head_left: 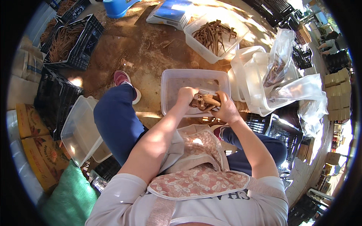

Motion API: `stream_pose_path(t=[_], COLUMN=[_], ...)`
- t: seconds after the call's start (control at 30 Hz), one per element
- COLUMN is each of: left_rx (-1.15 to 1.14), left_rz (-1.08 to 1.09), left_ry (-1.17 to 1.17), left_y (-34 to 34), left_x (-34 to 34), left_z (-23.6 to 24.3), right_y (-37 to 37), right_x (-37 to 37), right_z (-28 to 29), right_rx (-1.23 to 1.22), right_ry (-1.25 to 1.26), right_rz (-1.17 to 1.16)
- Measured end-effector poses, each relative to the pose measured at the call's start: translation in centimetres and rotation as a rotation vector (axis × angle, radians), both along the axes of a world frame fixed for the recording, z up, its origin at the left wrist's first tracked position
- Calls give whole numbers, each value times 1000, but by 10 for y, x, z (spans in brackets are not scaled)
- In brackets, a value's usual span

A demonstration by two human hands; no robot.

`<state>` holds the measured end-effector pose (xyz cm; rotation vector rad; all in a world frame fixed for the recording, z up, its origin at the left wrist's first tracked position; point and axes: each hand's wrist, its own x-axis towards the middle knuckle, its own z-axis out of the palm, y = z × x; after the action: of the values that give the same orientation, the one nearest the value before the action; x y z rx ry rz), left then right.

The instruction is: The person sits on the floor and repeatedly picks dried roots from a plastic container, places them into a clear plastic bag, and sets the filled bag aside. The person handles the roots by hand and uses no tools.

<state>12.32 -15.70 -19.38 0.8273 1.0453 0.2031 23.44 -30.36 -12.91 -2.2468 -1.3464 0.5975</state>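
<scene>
A bundle of thick brown roots is held between my two hands, over the near side of a clear plastic tub. My left hand is closed at the bundle's left end, its fingertips partly hidden. My right hand wraps round the right end, thumb and fingers curled about the pieces. Something pale and thin shows just behind the roots; I cannot make out what it is. The tub's floor carries some brown dirt.
Beyond the tub stands a white bin with long dark roots, beside a blue-topped scale. Stacked clear bins with plastic bags stand right. Black crates, an upright clear bin and cardboard boxes line the left.
</scene>
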Motion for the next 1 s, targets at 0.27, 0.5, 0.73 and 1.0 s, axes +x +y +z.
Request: stream_pose_path(t=[0.27,0.5,0.73,1.0], left_rx=[-100,696,413,976], left_rz=[116,-340,-566,-534], left_ry=[5,-42,122,241], left_y=[8,0,-8,-33], left_x=[4,-4,-9,-12], left_z=[11,-17,-1,18], right_y=[25,15,2,8], right_x=[-17,7,10,1], right_z=[-12,0,14,-2], right_rx=[269,-54,-244,-509], right_ry=[-445,-136,44,-76], right_rz=[218,300,96,73])
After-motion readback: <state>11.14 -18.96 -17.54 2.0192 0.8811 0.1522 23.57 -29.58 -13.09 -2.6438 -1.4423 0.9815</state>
